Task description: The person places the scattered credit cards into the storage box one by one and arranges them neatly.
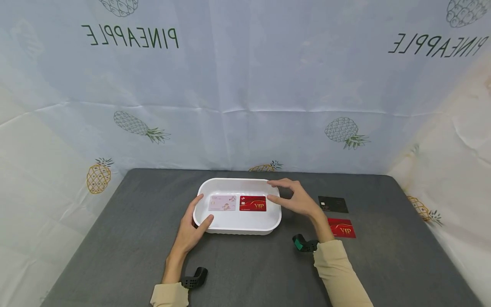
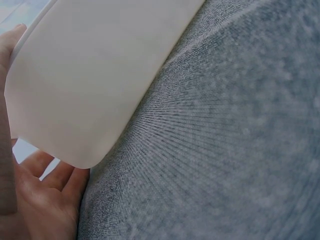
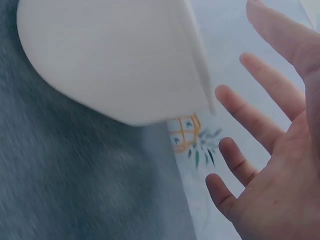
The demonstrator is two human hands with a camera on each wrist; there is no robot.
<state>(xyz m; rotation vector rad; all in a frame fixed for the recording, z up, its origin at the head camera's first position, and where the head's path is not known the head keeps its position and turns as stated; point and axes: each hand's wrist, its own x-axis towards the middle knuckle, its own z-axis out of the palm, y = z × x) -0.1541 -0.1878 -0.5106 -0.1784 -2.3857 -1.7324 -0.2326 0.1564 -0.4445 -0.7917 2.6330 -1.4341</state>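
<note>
A white plastic tray [image 1: 238,225] with rounded corners sits on the grey table. Inside lie a pale pink VIP card [image 1: 222,203] on the left and a red VIP card [image 1: 252,204] on the right. My left hand [image 1: 187,232] holds the tray's left end, thumb over the near rim; in the left wrist view its fingers [image 2: 62,175] reach round the tray's end. Over the tray's right end is my right hand [image 1: 299,200], its fingers spread. The right wrist view shows those fingers [image 3: 250,112] holding nothing, beside the tray wall [image 3: 115,65].
To the right of the tray, a black VIP card [image 1: 333,204] lies on the grey table [image 1: 245,273]. Nearer is another red VIP card [image 1: 342,228], partly hidden by the right wrist. A pineapple-print cloth [image 1: 245,85] hangs behind the table.
</note>
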